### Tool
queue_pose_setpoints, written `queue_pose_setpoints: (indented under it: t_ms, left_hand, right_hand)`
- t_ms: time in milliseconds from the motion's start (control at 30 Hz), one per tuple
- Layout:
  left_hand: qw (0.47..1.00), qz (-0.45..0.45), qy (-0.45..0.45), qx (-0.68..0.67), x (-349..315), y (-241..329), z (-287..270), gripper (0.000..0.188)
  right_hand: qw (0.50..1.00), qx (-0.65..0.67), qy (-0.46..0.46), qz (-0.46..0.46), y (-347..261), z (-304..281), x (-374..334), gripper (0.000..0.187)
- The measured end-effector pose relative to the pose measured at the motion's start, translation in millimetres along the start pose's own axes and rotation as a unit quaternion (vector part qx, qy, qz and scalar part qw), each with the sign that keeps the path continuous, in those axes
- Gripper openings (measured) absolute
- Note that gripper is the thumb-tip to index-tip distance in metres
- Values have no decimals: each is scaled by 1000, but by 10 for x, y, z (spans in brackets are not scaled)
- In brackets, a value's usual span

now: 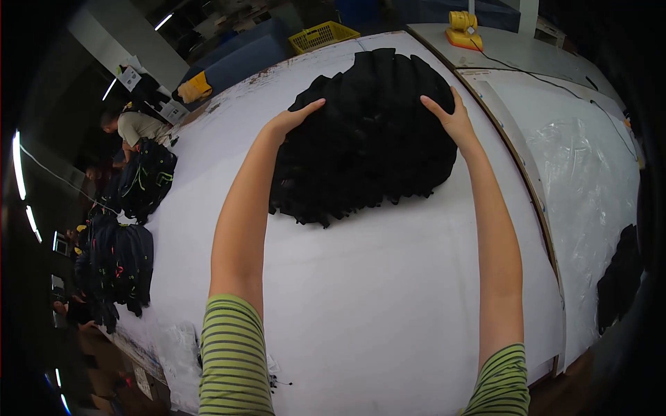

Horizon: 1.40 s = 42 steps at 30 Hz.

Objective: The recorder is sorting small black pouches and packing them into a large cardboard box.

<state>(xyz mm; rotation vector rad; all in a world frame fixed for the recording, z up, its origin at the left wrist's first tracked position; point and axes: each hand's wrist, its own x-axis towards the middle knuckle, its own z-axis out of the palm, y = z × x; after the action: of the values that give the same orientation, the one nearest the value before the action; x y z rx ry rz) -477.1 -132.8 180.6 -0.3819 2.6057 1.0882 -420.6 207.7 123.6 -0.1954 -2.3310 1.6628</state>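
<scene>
A big, rounded bundle of black fabric pieces [368, 139] rests on the white tabletop [368, 298]. Its upper side shows padded-looking folds, and its near edge is ragged; I cannot make out what the pieces are. My left hand [300, 118] clasps its left side, thumb along the top, the other fingers out of sight behind the fabric. On the opposite side my right hand [452, 119] grips the bundle, thumb toward the middle and fingers curved round the outer edge. Both arms reach far forward across the table.
Dark backpacks [128, 260] line the left table edge, where a person [135, 128] bends over. Clear plastic sheeting [579, 180] covers the right table, with a black item [619, 277]. Farther back are a yellow crate [322, 36] and a yellow device [463, 31] with a cord.
</scene>
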Motion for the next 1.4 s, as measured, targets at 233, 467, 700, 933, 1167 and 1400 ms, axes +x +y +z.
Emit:
queue_pose_setpoints:
  t_ms: [233,467,700,933,1167,1400]
  left_hand:
    - [998,1,35,-60,-114,38,124,91]
    - [980,94,91,-152,-268,22,226,70]
    - [942,161,121,-270,-486,45,149,57]
    - [910,251,53,-325,-1724,-295,-103,54]
    - [897,185,13,-402,-3711,-1841,983,56]
    - [862,-160,-209,-433,-4924,-3317,2318,49]
  right_hand:
    - [995,-30,54,74,-58,104,-90,127]
    - [999,-6,6,-36,-121,113,-68,96]
    - [979,182,58,-78,-384,368,-398,72]
    - [964,211,42,-154,-918,8,-1558,67]
    - [968,246,0,-48,-95,-283,-4087,85]
    - [977,-184,-49,94,1513,-851,-5662,74]
